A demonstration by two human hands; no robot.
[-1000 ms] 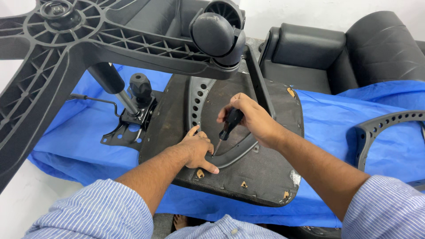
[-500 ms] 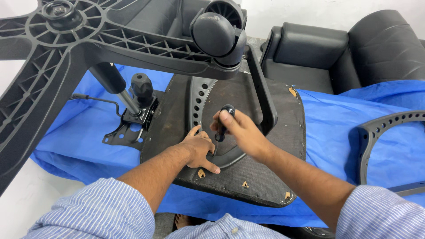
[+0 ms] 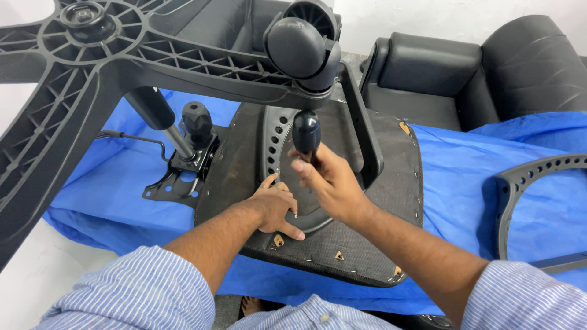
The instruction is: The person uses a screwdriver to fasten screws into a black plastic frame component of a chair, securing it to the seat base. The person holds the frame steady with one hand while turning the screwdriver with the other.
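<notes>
Screwdriver (image 3: 306,135) upright in right hand (image 3: 330,180) grip

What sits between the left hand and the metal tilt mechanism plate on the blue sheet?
In the head view, only the upturned seat's black underside lies between the left hand and the mechanism plate.

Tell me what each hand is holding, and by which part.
The right hand grips a screwdriver by its black handle, upright. The left hand holds nothing; it presses flat on the armrest bracket atop the seat underside.
</notes>
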